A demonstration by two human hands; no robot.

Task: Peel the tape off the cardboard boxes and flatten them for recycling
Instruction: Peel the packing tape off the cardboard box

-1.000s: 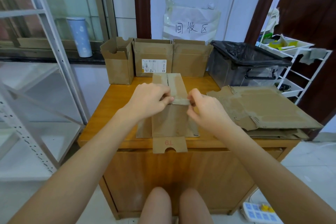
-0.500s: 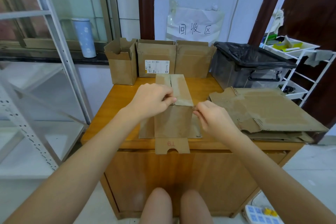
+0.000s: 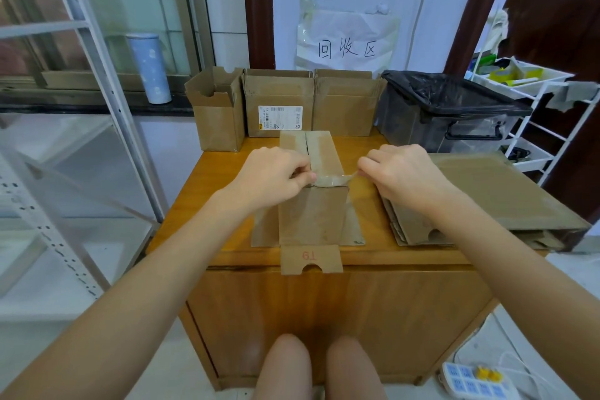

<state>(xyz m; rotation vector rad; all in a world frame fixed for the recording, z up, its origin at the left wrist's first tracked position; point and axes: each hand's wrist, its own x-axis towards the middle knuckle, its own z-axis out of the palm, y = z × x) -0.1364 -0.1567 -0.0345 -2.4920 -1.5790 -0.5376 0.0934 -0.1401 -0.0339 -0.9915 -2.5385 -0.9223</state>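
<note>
At the near top edge of the upright cardboard box (image 3: 313,201), the right hand (image 3: 401,174) pinches a glossy, wrinkled strip of clear tape (image 3: 334,179) pulled sideways, while the left hand (image 3: 272,177) grips the box's corner, fingertips apparently curled on the flap. Flattened cardboard (image 3: 506,198) lies stacked rightward on the wooden table (image 3: 217,178).

matt cardboard box (image 3: 313,214), glossy clear tape (image 3: 334,179), varnished wood table (image 3: 207,204)
</note>
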